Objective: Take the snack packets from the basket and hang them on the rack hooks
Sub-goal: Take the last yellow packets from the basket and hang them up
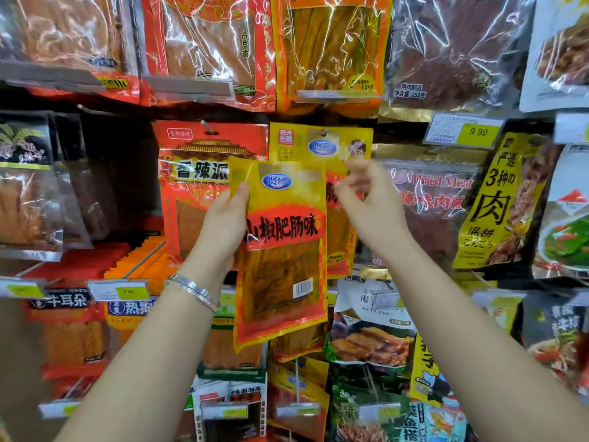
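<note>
I saw the flat yellow and red plastic snack packet (283, 250) held up at the rack, just below a matching yellow packet (322, 141) hanging on a thin metal hook (324, 133). My left hand (223, 224) gripped its left edge, thumb in front, fingers behind. My right hand (363, 199) was blurry by the top right corner, fingers curled. I could not tell if it held anything.
</note>
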Tool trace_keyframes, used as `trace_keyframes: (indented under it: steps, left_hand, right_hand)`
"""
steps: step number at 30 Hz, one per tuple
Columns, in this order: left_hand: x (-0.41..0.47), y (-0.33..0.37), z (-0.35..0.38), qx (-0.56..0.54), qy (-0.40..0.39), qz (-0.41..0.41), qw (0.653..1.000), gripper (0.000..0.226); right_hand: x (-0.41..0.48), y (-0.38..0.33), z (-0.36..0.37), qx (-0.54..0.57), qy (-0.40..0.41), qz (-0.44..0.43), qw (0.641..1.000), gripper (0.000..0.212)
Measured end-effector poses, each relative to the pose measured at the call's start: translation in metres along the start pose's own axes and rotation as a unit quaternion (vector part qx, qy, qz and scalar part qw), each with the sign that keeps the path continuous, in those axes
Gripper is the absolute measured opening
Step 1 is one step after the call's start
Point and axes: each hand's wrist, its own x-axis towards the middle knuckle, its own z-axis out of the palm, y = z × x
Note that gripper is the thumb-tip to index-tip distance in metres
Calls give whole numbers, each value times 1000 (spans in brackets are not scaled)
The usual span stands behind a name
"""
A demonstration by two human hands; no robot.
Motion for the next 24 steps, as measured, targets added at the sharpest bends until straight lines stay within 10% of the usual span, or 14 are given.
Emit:
trace_keyframes:
  steps: [2,6,9,13,24]
  left_hand:
    - [-5,5,10,11,-18,-28,999,53]
    - [-20,13,33,17,-86,-32,996,15]
    - [-33,21,46,29,-186,-45,981,40]
    - [-47,22,62,56,-228,-72,969,57]
    - [-67,-13,63,55,-76,-14,995,36]
  right_hand:
    - [-14,-10,4,23,-122,29,992,28]
    - [-32,-12,1,14,-268,64,961,74]
    - [-40,-14,-12,9,-316,66,947,103]
    - [-46,-11,-30,24,-268,36,962,19]
    - [-56,5,-80,301,-126,231,917,14]
